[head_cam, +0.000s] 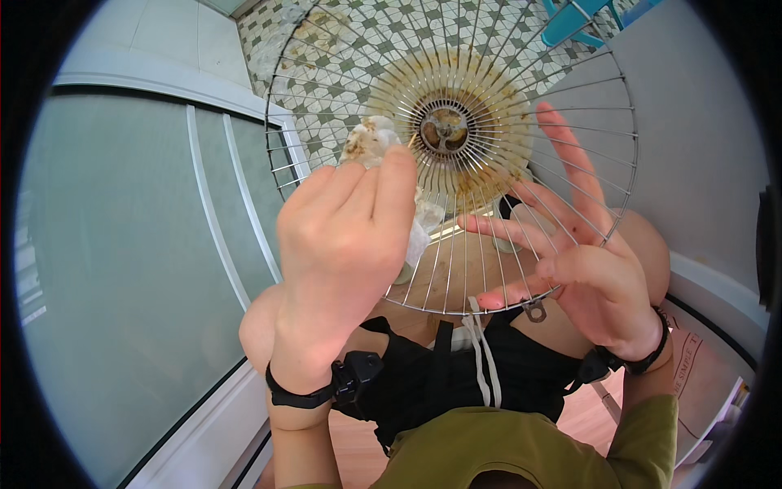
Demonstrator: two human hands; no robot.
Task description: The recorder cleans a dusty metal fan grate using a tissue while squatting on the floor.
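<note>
A round wire fan guard (464, 313) is held over my lap, with a brown-stained, three-lobed metal hub (445, 129) at its centre. Behind the wires around the hub shows a yellowish round piece (391, 79) with brown stains. My left hand (351, 226), its back to the camera, pinches a thin light stick (413, 140) at the hub's left edge. Crumpled white tissue (366, 142) with brown marks shows beyond and beside that hand; whether the hand holds it is unclear. My right hand (580, 263) grips the guard's lower right rim, several fingers spread behind the wires.
A frosted glass door panel (134, 244) in a white frame stands at the left. Patterned tiles (342, 36) cover the floor beyond. A pale grey panel (678, 134) rises at the right. Turquoise plastic furniture (571, 24) stands at the top right. A metal tab (536, 310) hangs at the guard's rim.
</note>
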